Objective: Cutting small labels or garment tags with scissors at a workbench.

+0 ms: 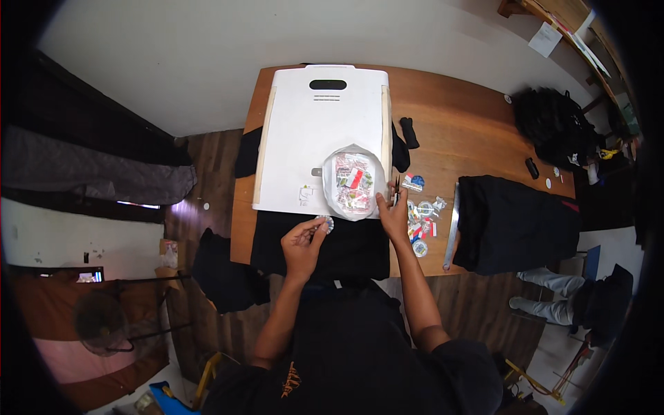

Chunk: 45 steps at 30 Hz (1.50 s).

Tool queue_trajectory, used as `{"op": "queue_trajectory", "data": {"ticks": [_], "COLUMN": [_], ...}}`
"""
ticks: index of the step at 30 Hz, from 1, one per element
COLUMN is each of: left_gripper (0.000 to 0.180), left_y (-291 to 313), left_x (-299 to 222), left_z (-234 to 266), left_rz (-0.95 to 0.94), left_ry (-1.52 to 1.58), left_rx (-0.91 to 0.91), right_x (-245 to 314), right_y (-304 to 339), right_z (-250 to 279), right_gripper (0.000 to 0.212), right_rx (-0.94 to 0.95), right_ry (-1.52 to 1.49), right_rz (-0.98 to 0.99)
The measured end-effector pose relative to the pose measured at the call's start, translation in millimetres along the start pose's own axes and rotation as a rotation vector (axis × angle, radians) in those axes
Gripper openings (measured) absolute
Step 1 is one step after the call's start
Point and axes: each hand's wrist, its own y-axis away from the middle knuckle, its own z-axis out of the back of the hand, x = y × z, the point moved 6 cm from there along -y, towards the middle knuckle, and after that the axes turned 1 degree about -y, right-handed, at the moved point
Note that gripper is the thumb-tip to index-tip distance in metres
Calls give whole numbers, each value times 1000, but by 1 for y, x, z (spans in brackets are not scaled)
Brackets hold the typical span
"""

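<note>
In my left hand (302, 245) a small round printed sticker or patch (328, 223) is pinched between thumb and fingers. My right hand (394, 218) grips the lower right rim of a whitish, see-through plastic bag (328, 178). Inside the bag lie several printed pieces, among them a red and white one (356, 178). A slim dark pointed tool (397, 185), perhaps snips or tweezers, also sticks up from my right fingers. The bag rests over a large white board (297, 138) with a slot handle; black cloth (321, 245) spreads below the board.
On the wooden table (456, 117), right of my right hand, several small printed pieces (420, 221) lie scattered. A metal ruler (453, 228) borders folded black garments (515, 225). Further back sit a black backpack (553, 124) and a rolled black cloth (409, 133). A person's legs (550, 304) show at right.
</note>
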Motion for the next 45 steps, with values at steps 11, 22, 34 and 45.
{"op": "queue_trajectory", "data": {"ticks": [11, 22, 34, 45], "left_gripper": [21, 24, 24, 21], "left_y": [-34, -51, -57, -68], "left_x": [-16, -49, -60, -60], "left_z": [3, 3, 6, 10], "left_rz": [-21, -11, -8, -34], "left_ry": [6, 213, 224, 156], "left_rx": [144, 202, 325, 392], "right_x": [-2, 38, 94, 115], "right_y": [15, 53, 102, 103], "right_z": [-38, -22, -54, -82], "right_gripper": [29, 25, 33, 35], "right_rx": [84, 58, 224, 437], "right_ry": [152, -200, -433, -530], "right_rz": [72, -74, -91, -128]}}
